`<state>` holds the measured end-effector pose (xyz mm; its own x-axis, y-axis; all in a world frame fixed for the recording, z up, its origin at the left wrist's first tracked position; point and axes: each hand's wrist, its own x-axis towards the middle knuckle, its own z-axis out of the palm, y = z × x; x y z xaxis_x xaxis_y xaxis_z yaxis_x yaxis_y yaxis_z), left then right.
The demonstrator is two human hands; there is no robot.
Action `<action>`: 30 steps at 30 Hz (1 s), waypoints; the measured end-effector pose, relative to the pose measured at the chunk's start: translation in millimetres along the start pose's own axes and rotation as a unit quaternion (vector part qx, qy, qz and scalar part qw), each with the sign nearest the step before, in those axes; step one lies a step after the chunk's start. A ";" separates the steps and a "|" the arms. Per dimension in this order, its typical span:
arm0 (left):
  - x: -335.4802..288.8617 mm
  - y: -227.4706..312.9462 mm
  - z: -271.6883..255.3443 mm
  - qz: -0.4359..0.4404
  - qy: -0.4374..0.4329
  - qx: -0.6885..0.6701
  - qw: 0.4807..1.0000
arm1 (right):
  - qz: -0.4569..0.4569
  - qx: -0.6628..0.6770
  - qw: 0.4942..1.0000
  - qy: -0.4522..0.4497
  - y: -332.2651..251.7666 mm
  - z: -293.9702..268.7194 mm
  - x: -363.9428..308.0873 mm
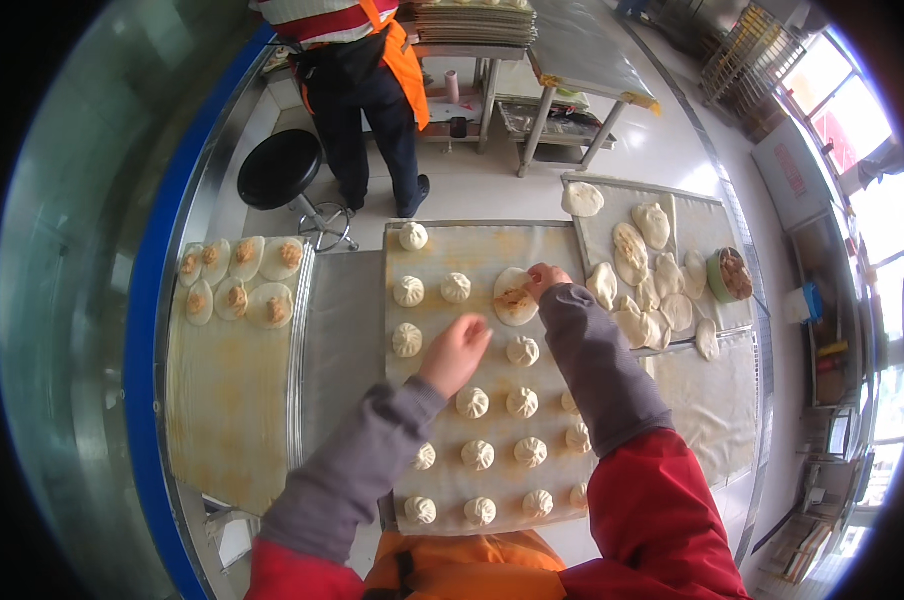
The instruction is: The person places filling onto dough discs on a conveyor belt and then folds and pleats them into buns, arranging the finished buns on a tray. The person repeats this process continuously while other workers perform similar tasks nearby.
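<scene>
A round dough wrapper [515, 297] with brown filling on it lies flat on the cloth-covered tray [442, 380] in front of me. At the wrapper's upper right edge my right hand [547, 280] is closed, its fingertips pinching the dough. My left hand [457, 350] hovers over the tray, below and left of the wrapper and apart from it. Its fingers are curled and smeared by motion, and I see nothing held in them. Pleated buns stand in rows around, such as one bun [522, 350] just below the wrapper. My right forearm hides part of the rightmost row.
Several flat wrappers [676, 311] and a green bowl of filling [729, 274] are on the right tray. The left tray [234, 410] bears several wrappers topped with filling [270, 305]. Beyond stand a black stool [280, 168], a person in an orange apron [372, 110] and a metal table [587, 50].
</scene>
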<state>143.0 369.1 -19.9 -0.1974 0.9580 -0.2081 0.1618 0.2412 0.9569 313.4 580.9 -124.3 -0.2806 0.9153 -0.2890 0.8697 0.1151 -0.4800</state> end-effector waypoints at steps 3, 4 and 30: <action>53.0 -3.7 40.5 0.085 0.041 0.250 0.964 | -0.001 0.045 0.999 -0.026 3.8 3.7 -3.0; 64.1 -5.8 49.8 0.083 0.045 0.316 0.944 | -0.075 0.029 0.996 0.029 5.5 4.0 -6.8; -108.4 36.8 13.4 -0.172 -0.075 -0.641 0.745 | 0.034 0.742 0.662 -0.101 -76.8 -2.3 -279.3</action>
<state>183.3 276.2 35.1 0.1106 0.9036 -0.4138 -0.9477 0.2214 0.2300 325.8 317.3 -4.9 -0.4396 0.8119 -0.3842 -0.4311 -0.5660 -0.7027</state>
